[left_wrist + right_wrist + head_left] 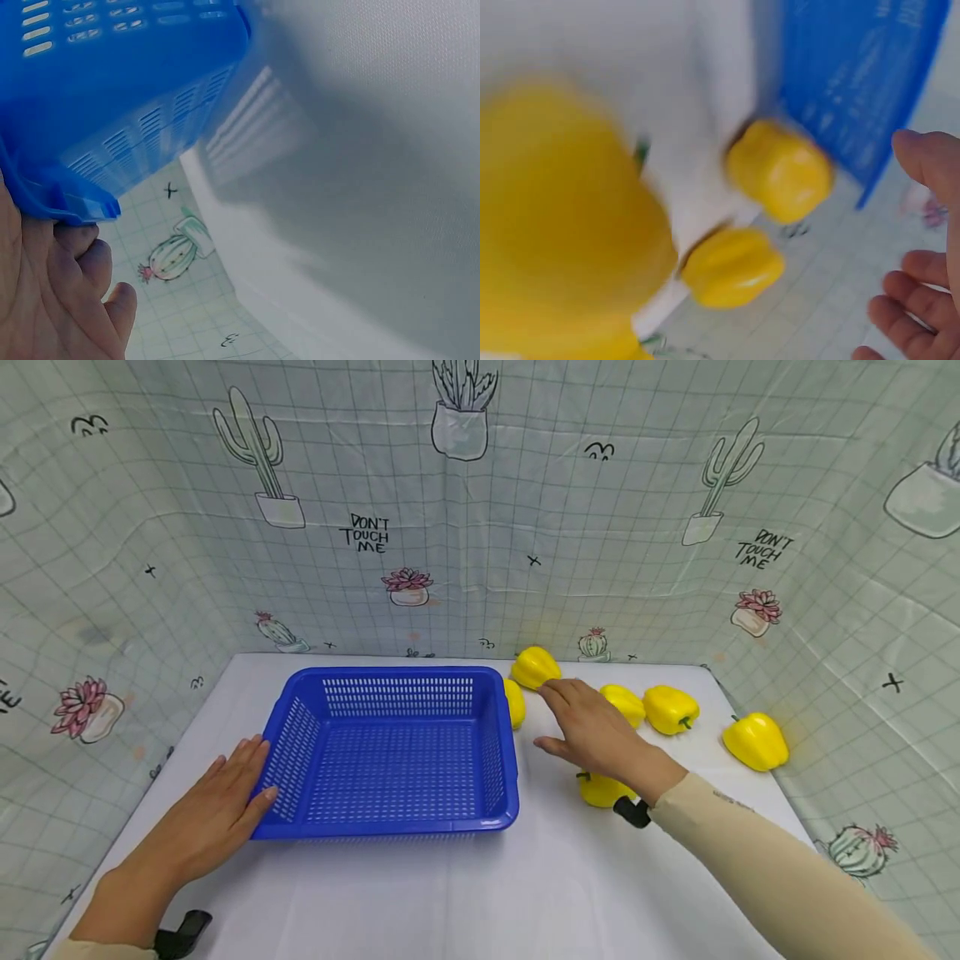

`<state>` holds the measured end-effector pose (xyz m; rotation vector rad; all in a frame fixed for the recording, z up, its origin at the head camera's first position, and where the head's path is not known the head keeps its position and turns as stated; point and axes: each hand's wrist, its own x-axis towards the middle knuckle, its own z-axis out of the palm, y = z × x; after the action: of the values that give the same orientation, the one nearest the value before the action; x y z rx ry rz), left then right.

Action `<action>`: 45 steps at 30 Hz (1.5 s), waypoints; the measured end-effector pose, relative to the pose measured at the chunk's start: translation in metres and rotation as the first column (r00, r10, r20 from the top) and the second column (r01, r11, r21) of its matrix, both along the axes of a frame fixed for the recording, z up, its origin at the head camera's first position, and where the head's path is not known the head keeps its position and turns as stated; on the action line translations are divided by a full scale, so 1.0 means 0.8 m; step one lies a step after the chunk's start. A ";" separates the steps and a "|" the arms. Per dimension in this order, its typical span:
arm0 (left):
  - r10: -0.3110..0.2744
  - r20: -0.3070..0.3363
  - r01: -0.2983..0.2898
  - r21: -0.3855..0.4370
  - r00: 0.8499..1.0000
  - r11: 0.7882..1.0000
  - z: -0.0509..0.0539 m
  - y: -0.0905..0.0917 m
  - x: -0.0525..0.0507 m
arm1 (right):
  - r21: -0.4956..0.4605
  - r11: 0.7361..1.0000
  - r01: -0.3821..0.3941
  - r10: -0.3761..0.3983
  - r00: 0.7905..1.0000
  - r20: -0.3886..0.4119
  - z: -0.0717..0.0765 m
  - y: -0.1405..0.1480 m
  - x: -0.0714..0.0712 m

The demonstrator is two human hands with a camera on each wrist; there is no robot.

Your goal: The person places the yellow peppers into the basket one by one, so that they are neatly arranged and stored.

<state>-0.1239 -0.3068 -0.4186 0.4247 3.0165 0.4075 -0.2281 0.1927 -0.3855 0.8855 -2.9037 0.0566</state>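
A blue plastic basket with slotted sides stands on the white table, and nothing lies inside it. My left hand rests on its left rim with the fingers straight; in the left wrist view the fingers touch the basket's edge. Over the table, right of the basket, my right hand is held with fingers extended and nothing in it. Yellow bell peppers lie around that hand: one pepper just beyond the fingertips, another pepper beneath the wrist. In the right wrist view a pepper sits beside the basket.
One pepper is partly hidden by the basket's right wall. Farther right lie a pepper, a second pepper and a third pepper near the table's right edge. A cactus-patterned cloth hangs behind and at both sides.
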 end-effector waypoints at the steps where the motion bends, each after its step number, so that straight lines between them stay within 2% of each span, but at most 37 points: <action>1: 0.002 0.000 -0.002 0.001 1.000 1.000 0.000 0.000 0.000 | 0.033 0.999 -0.010 0.011 1.000 -0.025 0.000 0.000 -0.012; 4: 0.006 0.000 -0.006 0.004 1.000 1.000 0.000 0.000 -0.001 | 0.109 0.992 -0.060 0.069 0.995 -0.077 -0.005 -0.005 -0.046; 7: 0.006 -0.005 -0.006 0.010 1.000 1.000 0.000 0.000 -0.001 | 0.177 0.979 -0.099 0.115 0.990 -0.084 -0.018 -0.014 -0.076; 11: 0.003 -0.011 -0.002 0.022 1.000 1.000 0.000 0.000 -0.001 | 0.221 0.971 -0.091 0.097 0.995 -0.021 -0.035 -0.026 -0.105; 15: 0.001 -0.013 -0.001 0.029 1.000 1.000 0.000 0.000 -0.001 | 0.246 0.967 -0.059 0.050 0.998 0.039 -0.047 -0.034 -0.121; 24: 0.005 -0.009 -0.005 0.034 1.000 0.999 0.000 0.001 0.001 | 0.215 0.976 -0.041 0.014 0.992 0.126 -0.061 -0.048 -0.126; 34: 0.003 -0.015 -0.003 0.036 1.000 0.999 0.001 0.001 0.000 | 0.196 0.980 -0.044 0.027 0.996 0.089 -0.072 -0.048 -0.124; 45: 0.013 -0.014 -0.012 0.058 1.000 0.998 0.001 0.006 -0.002 | 0.071 0.995 0.066 -0.067 0.998 0.017 -0.058 -0.031 -0.128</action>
<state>-0.1253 -0.3019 -0.4177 0.4151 3.0294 0.4954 -0.3307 0.1678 -0.4320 0.8022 -2.9675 -0.0431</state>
